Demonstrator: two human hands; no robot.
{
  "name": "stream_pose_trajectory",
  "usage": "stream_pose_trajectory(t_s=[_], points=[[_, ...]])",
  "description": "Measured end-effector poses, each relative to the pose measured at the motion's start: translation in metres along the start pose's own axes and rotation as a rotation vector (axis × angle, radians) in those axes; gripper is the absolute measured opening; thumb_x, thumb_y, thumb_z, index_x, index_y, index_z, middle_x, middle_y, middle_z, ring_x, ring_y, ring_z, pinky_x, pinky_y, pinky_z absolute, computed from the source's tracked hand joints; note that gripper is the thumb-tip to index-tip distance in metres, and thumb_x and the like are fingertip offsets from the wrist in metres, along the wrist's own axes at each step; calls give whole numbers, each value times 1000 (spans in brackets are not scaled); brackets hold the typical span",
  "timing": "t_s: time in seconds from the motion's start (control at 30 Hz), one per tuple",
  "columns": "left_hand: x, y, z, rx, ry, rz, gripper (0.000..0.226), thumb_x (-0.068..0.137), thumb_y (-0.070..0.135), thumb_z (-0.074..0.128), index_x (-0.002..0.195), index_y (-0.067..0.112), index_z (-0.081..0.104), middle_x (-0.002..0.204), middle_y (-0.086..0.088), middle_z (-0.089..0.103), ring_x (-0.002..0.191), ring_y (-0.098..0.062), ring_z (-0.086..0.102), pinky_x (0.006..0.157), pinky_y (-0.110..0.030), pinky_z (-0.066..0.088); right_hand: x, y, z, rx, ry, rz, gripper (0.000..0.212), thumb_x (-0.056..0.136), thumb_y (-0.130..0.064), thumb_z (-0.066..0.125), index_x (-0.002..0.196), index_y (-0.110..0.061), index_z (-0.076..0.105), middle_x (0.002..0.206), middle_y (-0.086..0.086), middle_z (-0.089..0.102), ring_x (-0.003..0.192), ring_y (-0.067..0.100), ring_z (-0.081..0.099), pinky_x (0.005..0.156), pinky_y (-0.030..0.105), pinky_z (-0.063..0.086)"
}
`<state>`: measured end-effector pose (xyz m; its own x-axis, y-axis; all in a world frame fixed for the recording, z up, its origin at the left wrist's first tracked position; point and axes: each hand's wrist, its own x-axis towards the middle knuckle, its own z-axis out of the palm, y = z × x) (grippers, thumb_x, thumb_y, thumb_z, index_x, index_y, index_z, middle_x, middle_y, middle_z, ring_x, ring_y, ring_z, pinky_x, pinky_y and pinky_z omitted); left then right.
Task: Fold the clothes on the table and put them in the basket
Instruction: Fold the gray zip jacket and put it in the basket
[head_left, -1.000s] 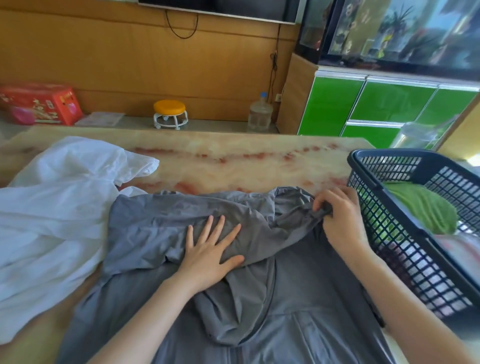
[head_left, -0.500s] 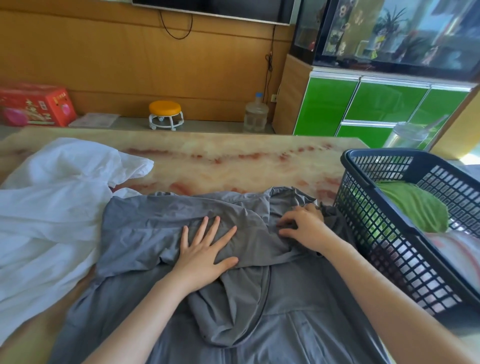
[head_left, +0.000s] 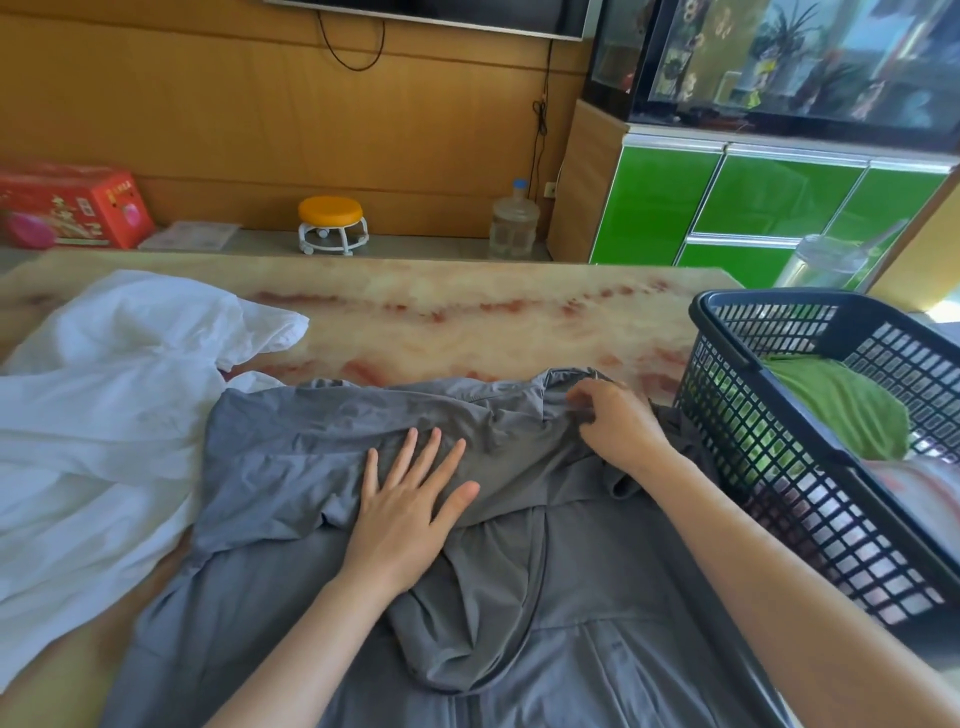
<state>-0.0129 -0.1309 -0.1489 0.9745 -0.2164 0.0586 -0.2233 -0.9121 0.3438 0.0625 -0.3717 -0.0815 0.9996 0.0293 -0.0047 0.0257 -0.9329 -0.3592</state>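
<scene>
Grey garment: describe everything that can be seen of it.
The grey garment is of thin, smooth, matte fabric, with seams and a dark curved edging near its middle. It lies spread on the marble-look table, partly folded: an upper part is laid across it in creases. The left hand presses flat on that fold; the right hand pinches the fabric near its far edge. Its left edge meets the white garment; its right side runs beside the dark basket.

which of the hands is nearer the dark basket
Right. The right hand pinches the grey garment just left of the basket, close to its near wall. The left hand lies flat on the garment's middle, farther from the basket.
</scene>
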Motion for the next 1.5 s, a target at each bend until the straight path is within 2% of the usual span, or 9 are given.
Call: stream_pose_trajectory(t_s=[0.2, 0.47, 0.6, 0.73, 0.87, 0.97, 1.03, 1.27, 1.5], points=[[18, 4, -24, -146, -52, -11, 51, 97, 53, 23, 146, 40, 26, 158, 11, 8, 146, -9, -4, 117, -43, -7, 5, -8, 6, 81, -56, 2, 29, 90, -47, 57, 107, -24, 66, 104, -1, 63, 111, 22, 42, 90, 35, 40], [86, -22, -42, 2, 184, 18, 27, 93, 27, 57, 119, 24, 61, 112, -1, 62, 114, -25, 51, 101, -37, 30, 8, 1, 22, 120, 9, 82, 15, 92, -27, 60, 82, -18, 65, 102, 6, 64, 120, 28, 37, 98, 39, 32], [90, -35, -40, -94, 390, -117, 18, 84, 10, 67, 101, 17, 67, 93, -6, 56, 98, -32, 52, 85, -40, 41, 4, 3, 23, -124, 268, 54, 16, 97, -23, 51, 94, -12, 62, 106, 4, 61, 111, 25, 41, 92, 35, 35], [73, -11, -35, -102, 446, 77, 39, 90, 18, 61, 128, 21, 57, 135, -8, 44, 127, -32, 37, 106, -44, 30, -18, -8, 23, -79, 357, -87, 28, 95, -30, 55, 117, -13, 60, 134, 3, 45, 124, 27, 34, 101, 36, 27], [42, 16, -21, 49, -80, 221, 54, 97, 53, 24, 149, 38, 18, 158, 10, 7, 146, -11, -3, 118, -39, -4, -56, -7, 28, -134, 163, -189, 43, 99, -36, 45, 139, -21, 46, 154, -2, 29, 139, 20, 29, 112, 36, 22], [32, 11, -9, 211, -274, 148, 79, 70, 77, -19, 143, 46, -14, 156, 13, -20, 142, -10, -23, 118, -42, -10, -64, 8, 34, -176, -107, -154, 49, 104, -31, 33, 151, -23, 23, 160, -3, 8, 147, 15, 10, 119, 31, 6], [36, 12, -11, 230, -321, 128, 66, 84, 71, -5, 144, 46, -15, 155, 12, -23, 141, -11, -25, 117, -46, -10, -70, 15, 28, -99, 2, -221, 43, 103, -24, 38, 145, -22, 38, 159, -5, 11, 147, 14, 10, 118, 27, 1], [26, 42, -17, 109, -239, 202, 56, 98, 54, 22, 149, 42, 2, 156, 11, -18, 138, -7, -28, 115, -48, -14, -123, 27, 24, -38, 339, 69, 32, 88, -27, 65, 119, -20, 65, 131, 3, 50, 122, 25, 41, 98, 37, 43], [15, 47, 14, 242, -211, 194, 94, 46, 73, -46, 135, 50, -27, 146, 14, -31, 139, -17, -29, 111, -56, -14, -103, 17, 35, -73, 324, 153, 38, 84, -36, 69, 118, -20, 65, 116, 8, 50, 105, 30, 48, 86, 40, 47]])
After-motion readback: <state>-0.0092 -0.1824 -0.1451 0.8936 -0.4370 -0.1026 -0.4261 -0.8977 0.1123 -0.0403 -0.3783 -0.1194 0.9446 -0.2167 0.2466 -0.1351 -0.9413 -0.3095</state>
